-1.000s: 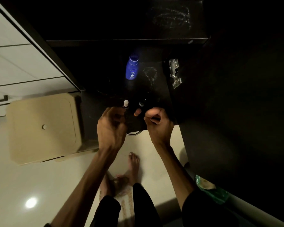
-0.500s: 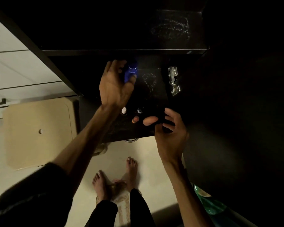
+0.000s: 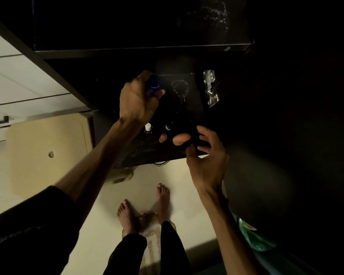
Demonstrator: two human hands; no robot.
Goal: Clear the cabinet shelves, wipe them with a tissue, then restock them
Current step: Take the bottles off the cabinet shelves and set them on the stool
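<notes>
A dark cabinet stands open in front of me, dimly lit. My left hand (image 3: 137, 102) reaches deep onto the lower shelf (image 3: 139, 149) and grips a blue lotion bottle (image 3: 154, 86), covering most of it. Near the shelf's front edge stand a small white-capped bottle (image 3: 148, 127) and a small dark-capped bottle (image 3: 168, 126), with an orange-tipped item (image 3: 163, 137) and a peach oval item (image 3: 181, 138) beside them. My right hand (image 3: 207, 161) hovers at the front right corner, fingers spread and loosely curved around a dark object that I can barely make out.
A bead chain (image 3: 180, 90) lies on the shelf right of the blue bottle. A metal hinge (image 3: 211, 88) sits on the right wall. The upper shelf (image 3: 127, 49) overhangs. A beige bin (image 3: 48, 151) stands left, a green bag (image 3: 254, 239) lower right, my bare feet (image 3: 127, 213) below.
My left hand left the small bottles at the front, reached back and closed round the blue bottle. My right hand shifted right and its fingers spread apart.
</notes>
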